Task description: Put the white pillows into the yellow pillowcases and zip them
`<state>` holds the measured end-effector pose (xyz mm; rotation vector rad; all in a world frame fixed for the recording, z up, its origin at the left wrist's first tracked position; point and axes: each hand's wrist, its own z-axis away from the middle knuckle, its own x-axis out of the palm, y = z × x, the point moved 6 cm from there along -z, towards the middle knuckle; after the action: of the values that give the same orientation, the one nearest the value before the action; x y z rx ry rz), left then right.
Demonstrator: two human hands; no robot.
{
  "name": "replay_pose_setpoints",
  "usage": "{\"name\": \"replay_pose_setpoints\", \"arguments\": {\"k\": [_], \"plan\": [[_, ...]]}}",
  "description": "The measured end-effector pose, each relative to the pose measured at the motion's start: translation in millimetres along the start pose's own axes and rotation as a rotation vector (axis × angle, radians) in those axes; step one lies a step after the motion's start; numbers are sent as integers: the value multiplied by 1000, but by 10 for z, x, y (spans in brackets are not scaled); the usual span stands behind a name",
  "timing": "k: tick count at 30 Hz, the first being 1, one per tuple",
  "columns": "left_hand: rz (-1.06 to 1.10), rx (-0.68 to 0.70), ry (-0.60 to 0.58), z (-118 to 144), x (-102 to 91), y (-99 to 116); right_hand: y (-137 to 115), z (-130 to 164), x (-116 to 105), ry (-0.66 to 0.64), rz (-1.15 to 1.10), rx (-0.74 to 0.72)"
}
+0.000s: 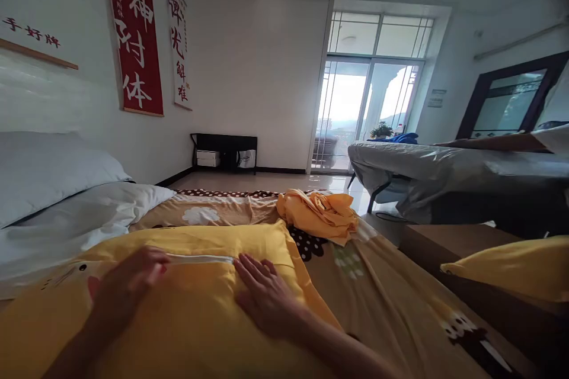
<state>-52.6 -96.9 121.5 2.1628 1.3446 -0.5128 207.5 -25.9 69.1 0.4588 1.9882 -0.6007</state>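
Note:
A plump yellow pillow (186, 308) with a printed animal face lies before me on the bed. Across its upper side runs a white zipper strip (200, 259). At the strip's left end is my left hand (127, 281), slightly blurred, with its fingers curled and pressed together; what they pinch is hidden. My right hand (269, 299) rests flat on the pillow at the strip's right end, fingers stretched out and holding nothing.
Crumpled orange cloth (317, 213) lies on the patterned bedsheet (377, 284) beyond the pillow. White pillows (57, 172) are at the left. On the right, a yellow pillow (511, 266) sits on a brown box (448, 237), near a covered table (444, 160) with another person's arm (502, 142).

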Motion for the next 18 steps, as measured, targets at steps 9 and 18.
{"name": "replay_pose_setpoints", "arguments": {"k": [9,18], "plan": [[-70,285,-293,171,892,1150,336,101,-210,96,-325,71],[-74,250,-417,226,1058,1092,633,-143,-298,169,-215,288]]}}
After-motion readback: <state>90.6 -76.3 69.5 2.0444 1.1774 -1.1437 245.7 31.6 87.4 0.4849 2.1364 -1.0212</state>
